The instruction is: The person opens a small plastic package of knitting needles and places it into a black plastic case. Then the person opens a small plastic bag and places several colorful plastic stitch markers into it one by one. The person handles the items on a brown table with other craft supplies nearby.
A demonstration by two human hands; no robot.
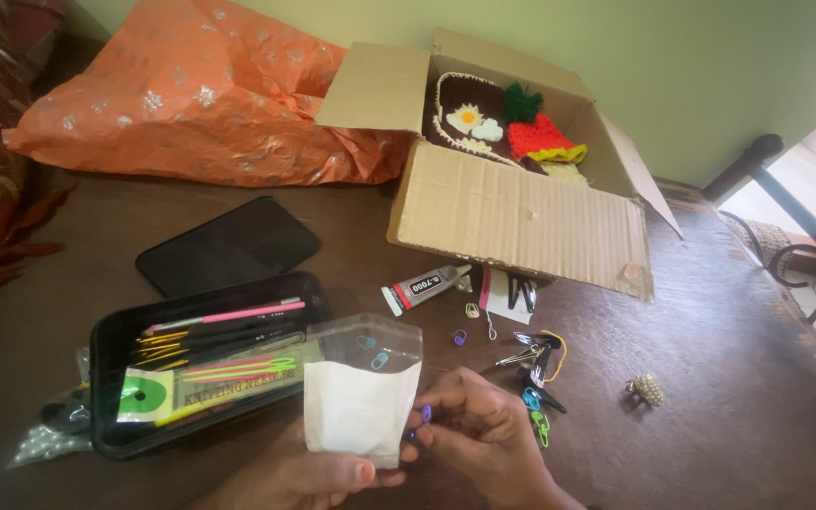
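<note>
At the bottom centre of the frame, a person's left hand (318,477) pinches the lower corner of a small clear zip pouch (361,387) with a white paper backing, thumb on the front, holding it upright above the dark brown desk (739,397). The right hand (484,430) is curled just beside the pouch's right edge, fingertips closed on a tiny purple clip (426,413) (most likely a knitting stitch marker, though it is too small to be sure).

The pouch looks feather-light, thin and floppy; its film is probably slick, so a pinch at a corner or along the stiffer sealed top would seem the steadiest hold. One or two small markers show faintly through its upper clear part.

To the left lies a black plastic tray (110,387) of pink and yellow knitting needles and crochet hooks, with a dark phone (229,246) above it. Right of centre, loose coloured clips (535,416), hair clips (526,351) and a small tube of glue (422,283) are scattered before an open cardboard box (521,222) holding crocheted pieces in brown, red and green. A crumpled orange bag (191,94) fills the upper left, and a small beaded ornament (646,389) sits alone at right.
</note>
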